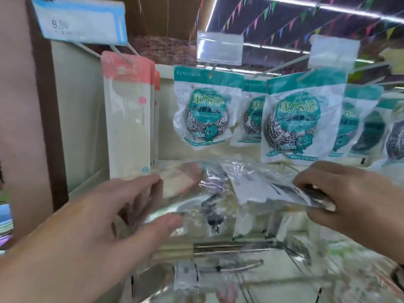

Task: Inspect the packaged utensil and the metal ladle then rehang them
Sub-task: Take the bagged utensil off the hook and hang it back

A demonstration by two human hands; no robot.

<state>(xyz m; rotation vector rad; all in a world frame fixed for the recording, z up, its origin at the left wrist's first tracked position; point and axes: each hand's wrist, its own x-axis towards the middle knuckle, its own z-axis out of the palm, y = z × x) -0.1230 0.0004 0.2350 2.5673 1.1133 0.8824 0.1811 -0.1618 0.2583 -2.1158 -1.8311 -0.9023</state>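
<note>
A packaged utensil [218,193] in a clear plastic bag lies almost level between my two hands, below the hanging goods. It has a white label and a dark part inside; the blur hides what the utensil is. My left hand [105,219] holds the bag's left end, thumb underneath and fingers along its edge. My right hand [354,193] pinches the bag's right end. Lower down, long metal-handled utensils [218,248], perhaps ladles, hang in a blurred row.
Teal packs of steel scourers [203,108] hang on pegs straight ahead. Tall pink-topped packs [129,114] hang at the left under a blue price tag [80,20]. A brown pillar [21,106] stands at the far left.
</note>
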